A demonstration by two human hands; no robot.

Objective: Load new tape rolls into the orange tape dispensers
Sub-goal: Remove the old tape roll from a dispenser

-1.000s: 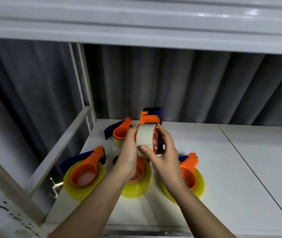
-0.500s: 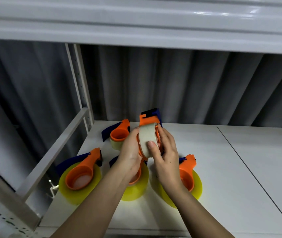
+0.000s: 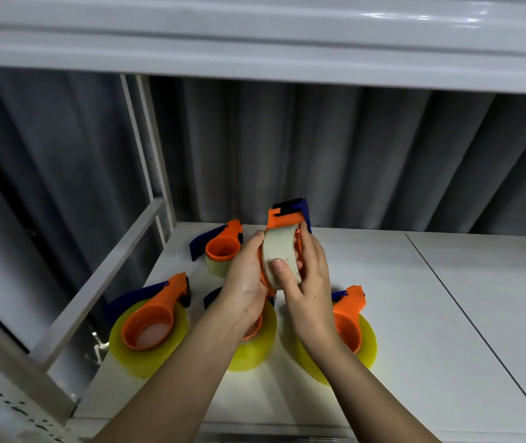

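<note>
Holding the orange tape dispenser (image 3: 282, 219) above the shelf (image 3: 415, 314), the left hand (image 3: 242, 282) grips its body while the right hand (image 3: 306, 279) pinches the pale tape roll (image 3: 279, 247) on it. Pressed askew, that roll could jam or slip onto the loaded dispensers (image 3: 149, 324) below.

You are looking down at a white shelf (image 3: 367, 314) made of two panels that meet at a dark seam (image 3: 479, 330) running from far to near on the right. Four orange tape dispensers lie on its left panel. At the near left, one dispenser (image 3: 154, 318) sits in a yellow tape roll (image 3: 159, 353). A second (image 3: 252, 330) lies to the right of it, partly hidden, on a yellow roll (image 3: 255, 350). A third (image 3: 349, 318) lies further right on another yellow roll (image 3: 367, 346). Farther back on the left, a fourth (image 3: 224, 243) holds a thin pale roll (image 3: 220, 270).
</note>
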